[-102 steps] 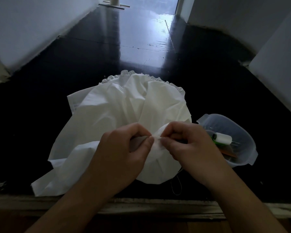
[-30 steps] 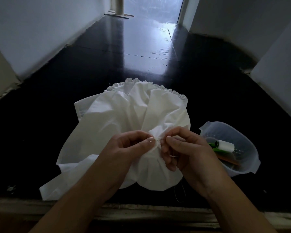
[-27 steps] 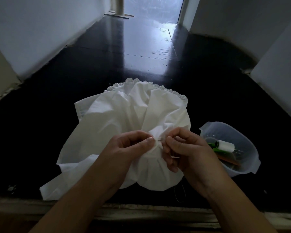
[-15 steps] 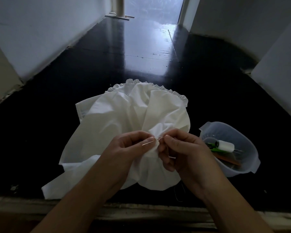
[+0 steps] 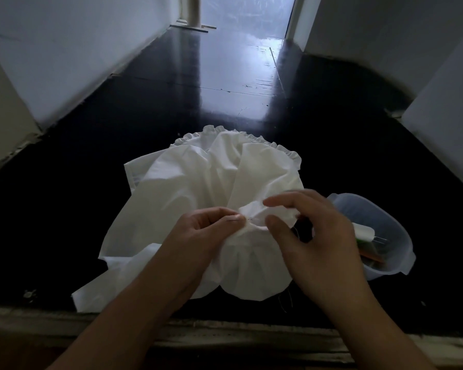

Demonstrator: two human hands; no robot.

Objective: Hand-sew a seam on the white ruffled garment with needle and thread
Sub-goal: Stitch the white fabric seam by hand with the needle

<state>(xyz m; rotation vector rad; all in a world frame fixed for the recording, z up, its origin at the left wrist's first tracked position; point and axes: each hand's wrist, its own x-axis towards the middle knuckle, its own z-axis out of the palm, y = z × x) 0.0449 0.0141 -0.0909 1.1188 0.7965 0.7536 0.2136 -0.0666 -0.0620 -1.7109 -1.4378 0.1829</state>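
Glossy black floor (image 5: 225, 76) runs long ahead between pale walls, plenty of room past ruffle edge; worn wooden ledge (image 5: 225, 335) right under forearms. White ruffled cotton garment (image 5: 198, 182) bunched mid-floor, clear plastic tub (image 5: 401, 252) with white thread spool (image 5: 362, 232) just beside its right side. Left hand (image 5: 198, 236) – fingers pinched together on fabric fold, thin needle (image 5: 231, 219) at thumb tip. Right hand (image 5: 313, 236) – fingers apart, blurry, gripping nothing, hovering just over the fold. Dark thread (image 5: 286, 303) dangles below hem.
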